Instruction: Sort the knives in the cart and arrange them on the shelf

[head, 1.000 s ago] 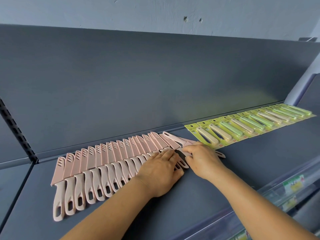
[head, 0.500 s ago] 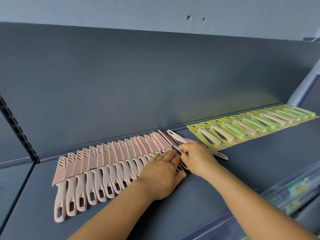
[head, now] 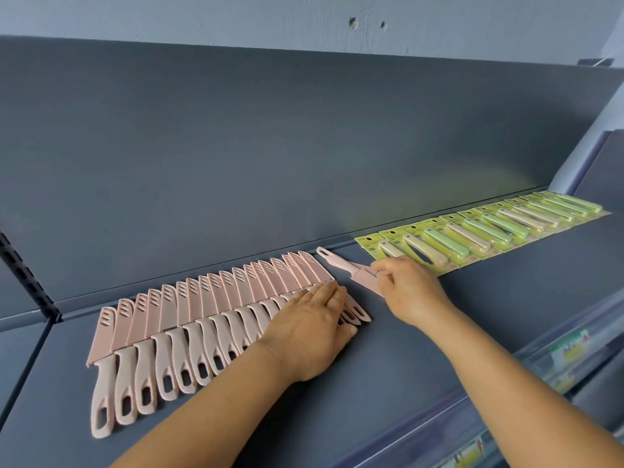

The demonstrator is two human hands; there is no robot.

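Here, two hands arrange pink sheathed knives on a grey shelf (head: 422,349).
Left hand (head: 310,332) presses flat on the knife row (head: 209,319); right hand (head: 410,292) pinches a loose pink knife (head: 341,263).

A row of pink sheathed knives (head: 216,319) lay overlapped on the dark grey shelf (head: 439,332), sheaths toward the back and handles toward the front. One loose pink knife (head: 344,265) lay reversed just beside the row's right end, its handle toward the back. Further right, carded green and beige knives (head: 489,231) sat in an overlapped row.

The left hand (head: 312,327) covers the pink knives' (head: 216,312) right-end handles — shelf-edge labels (head: 570,349) are blurred, unreadable — forearms cut off below.
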